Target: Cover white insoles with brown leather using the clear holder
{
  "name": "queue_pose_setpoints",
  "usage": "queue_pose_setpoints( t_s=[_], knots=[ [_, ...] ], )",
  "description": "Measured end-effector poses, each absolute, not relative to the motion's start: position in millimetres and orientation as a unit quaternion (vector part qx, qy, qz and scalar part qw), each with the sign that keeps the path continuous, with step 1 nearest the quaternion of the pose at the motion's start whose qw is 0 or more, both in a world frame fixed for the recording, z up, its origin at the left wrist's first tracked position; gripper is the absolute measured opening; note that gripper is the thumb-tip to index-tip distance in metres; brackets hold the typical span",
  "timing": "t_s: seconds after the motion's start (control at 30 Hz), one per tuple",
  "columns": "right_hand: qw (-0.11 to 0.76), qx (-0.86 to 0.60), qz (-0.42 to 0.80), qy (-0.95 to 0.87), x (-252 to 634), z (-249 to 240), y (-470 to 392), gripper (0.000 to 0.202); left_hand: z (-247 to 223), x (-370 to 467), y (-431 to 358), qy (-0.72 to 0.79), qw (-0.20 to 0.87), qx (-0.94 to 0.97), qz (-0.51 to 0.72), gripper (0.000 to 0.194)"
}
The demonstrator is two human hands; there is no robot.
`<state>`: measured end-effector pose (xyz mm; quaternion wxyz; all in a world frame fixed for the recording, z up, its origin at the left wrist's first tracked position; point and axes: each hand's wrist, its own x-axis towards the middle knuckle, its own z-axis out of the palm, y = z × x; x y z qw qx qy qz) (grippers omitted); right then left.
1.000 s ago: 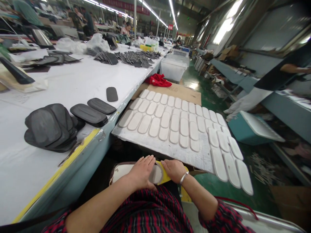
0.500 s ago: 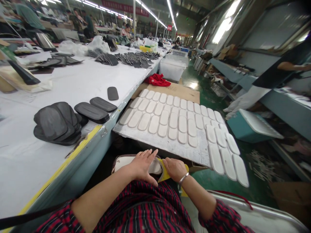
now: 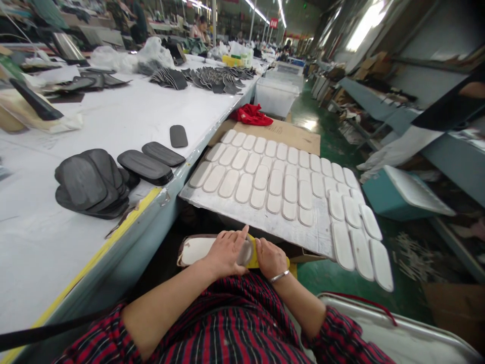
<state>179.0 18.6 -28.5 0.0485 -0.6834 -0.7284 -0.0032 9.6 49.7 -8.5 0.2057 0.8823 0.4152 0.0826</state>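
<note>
Pad [image 3: 196, 249], white and elongated, low in front of the plaid shirt [image 3: 235, 326], near the white table [image 3: 159, 111]. Lies partly covered by left hand [image 3: 226, 254], palm down, fingers stretched out, thumb apart; cannot tell whether gripped there. Just beside, right hand [image 3: 271, 258] with fingers closed around a yellow piece [image 3: 253, 259], set at the pad's right end. Beyond, on a flat board [image 3: 320, 228], spread rows of white pads [image 3: 244, 188], some overlapping. To the left, on that table, piles of dark pads [image 3: 81, 182] near a yellow strip [image 3: 100, 259], one lone dark pad [image 3: 178, 136] farther off.
</note>
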Motion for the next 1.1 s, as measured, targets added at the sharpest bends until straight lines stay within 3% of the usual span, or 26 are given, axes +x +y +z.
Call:
queue_pose_setpoints(
  t_s=[0.27,0.4,0.53,0.63,0.73,0.83,1.1],
  knots=[
    [0.096,-0.631,-0.044,-0.768,181,-15,34,0.040,9,6,59,0.397,0.316,0.860,0.060,0.111],
    [0.090,-0.659,-0.031,-0.746,196,2,30,0.039,25,-37,59,0.442,0.387,0.797,0.139,0.099],
    [0.014,-0.669,0.053,-0.741,201,12,38,0.035,13,-104,46,0.582,0.359,0.665,0.301,0.068],
    [-0.092,-0.606,0.081,-0.786,177,11,63,0.040,-18,-129,27,0.635,0.431,0.537,0.350,0.057],
    [-0.130,-0.535,0.071,-0.832,132,9,93,0.048,-50,-123,15,0.608,0.535,0.453,0.373,0.063],
    [-0.135,-0.470,0.073,-0.869,85,7,118,0.053,-66,-105,12,0.574,0.576,0.413,0.410,0.069],
    [-0.154,-0.299,0.095,-0.937,19,2,152,0.054,-55,-96,20,0.581,0.622,0.331,0.408,0.092]
  ],
)
